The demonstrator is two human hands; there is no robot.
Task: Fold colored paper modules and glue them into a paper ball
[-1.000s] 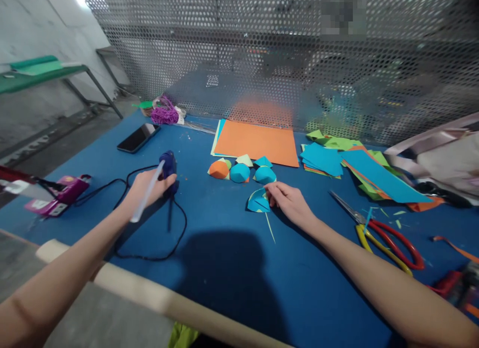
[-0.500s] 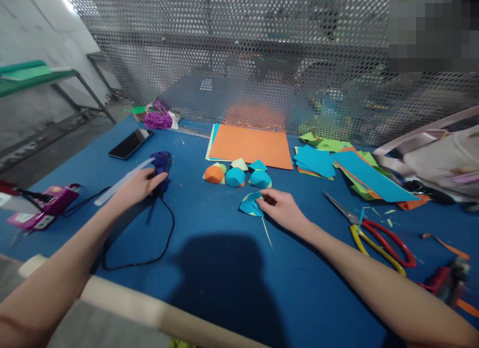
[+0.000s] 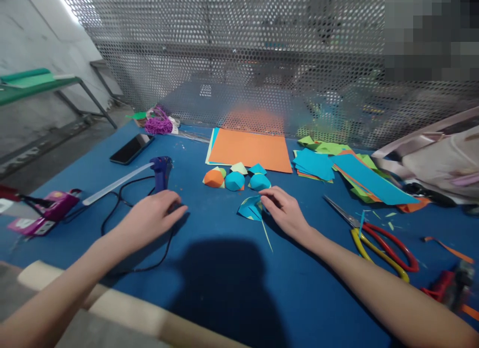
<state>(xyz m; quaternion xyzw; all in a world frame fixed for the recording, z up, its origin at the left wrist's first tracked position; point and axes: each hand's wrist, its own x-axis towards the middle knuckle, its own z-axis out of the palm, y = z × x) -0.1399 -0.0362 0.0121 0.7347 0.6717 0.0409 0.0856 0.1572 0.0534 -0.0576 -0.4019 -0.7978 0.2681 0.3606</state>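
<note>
My left hand (image 3: 157, 213) is off the table just in front of a dark blue glue gun (image 3: 161, 173), its fingers apart with nothing in them. A long translucent glue stick (image 3: 116, 184) juts from the gun. My right hand (image 3: 286, 211) pinches the right edge of a blue folded paper piece (image 3: 250, 208) on the table. A thin pale strip (image 3: 267, 236) lies below that piece. Behind it stand several finished-looking folded paper shapes, among them an orange one (image 3: 214, 178) and a blue one (image 3: 235, 181).
An orange sheet stack (image 3: 254, 151) lies at the back, with blue paper squares (image 3: 313, 164) and strips (image 3: 374, 178) right of it. Scissors (image 3: 370, 243) lie to the right. A phone (image 3: 131, 149), purple cord (image 3: 159, 124) and magenta power strip (image 3: 48, 213) are left.
My left hand has let go of the glue gun and moved nearer and to the right. The gun stays on the table. My right hand stays at the blue paper piece.
</note>
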